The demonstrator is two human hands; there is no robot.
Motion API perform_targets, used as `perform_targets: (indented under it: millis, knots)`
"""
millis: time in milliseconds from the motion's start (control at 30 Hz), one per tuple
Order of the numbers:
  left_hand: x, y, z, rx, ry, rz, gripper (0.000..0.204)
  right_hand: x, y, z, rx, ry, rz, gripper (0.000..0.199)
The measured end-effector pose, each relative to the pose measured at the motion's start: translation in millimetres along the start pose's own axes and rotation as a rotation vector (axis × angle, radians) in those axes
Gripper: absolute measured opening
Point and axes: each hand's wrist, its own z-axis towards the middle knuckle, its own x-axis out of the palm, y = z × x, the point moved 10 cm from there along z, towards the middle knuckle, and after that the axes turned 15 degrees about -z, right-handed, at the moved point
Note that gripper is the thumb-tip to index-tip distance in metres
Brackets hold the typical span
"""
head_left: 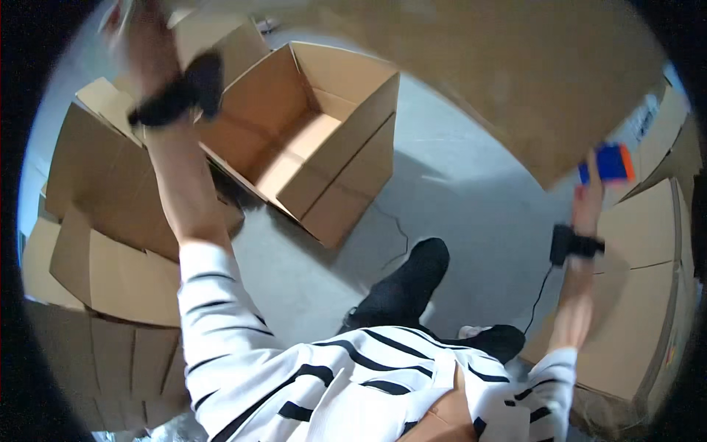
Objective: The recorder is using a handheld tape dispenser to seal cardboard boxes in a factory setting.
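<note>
My left hand (138, 44) reaches up at the far left, over a pile of cardboard. Its fingers are blurred and partly cut off by the picture's edge, so their grip cannot be made out. On the right, my right hand (588, 200) is closed round a small blue block-shaped thing (610, 163) with an orange edge, whose kind is unclear. That hand is by the corner of a large brown cardboard piece (530, 81), which spreads across the upper right. Between my arms, an open-topped cardboard box (346, 180) stands on the floor, tilted in view; its visible inside holds nothing.
Folded cardboard (121, 272) is heaped along the left. Another cardboard box (637, 295) stands close by my right forearm. Grey floor (471, 221) shows between them, with my dark shoe (429, 258) on it. A thin black cable (537, 298) hangs from my right wrist band.
</note>
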Motion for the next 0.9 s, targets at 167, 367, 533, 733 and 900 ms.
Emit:
perform_targets:
  millis: [167, 367, 533, 733, 900]
  knots:
    - [-181.2, 71.8, -123.4, -0.158, -0.703, -0.141, 0.041, 203.4, 58.0, 89.3, -0.056, 0.273, 0.295, 0.038]
    - [-236.9, 129.6, -319.3, -0.397, -0.736, 0.022, 0.038, 347.5, 90.7, 82.1, 0.215, 0.47, 0.251, 0.036]
    - [-202.9, 163.7, -463.8, -0.962, -0.255, 0.341, 0.057, 333.1, 75.8, -6.9, 0.21, 0.725, 0.343, 0.041]
    - [-148.4, 146.1, -490.6, -1.068, 0.323, 0.493, 0.102, 268.2, 46.2, -72.7, 0.316, 0.852, 0.197, 0.037]
    - [-154.2, 75.9, -473.5, -0.9, 0.208, 0.674, 0.093, 187.7, 13.4, -124.2, 0.382, 0.858, 0.213, 0.044]
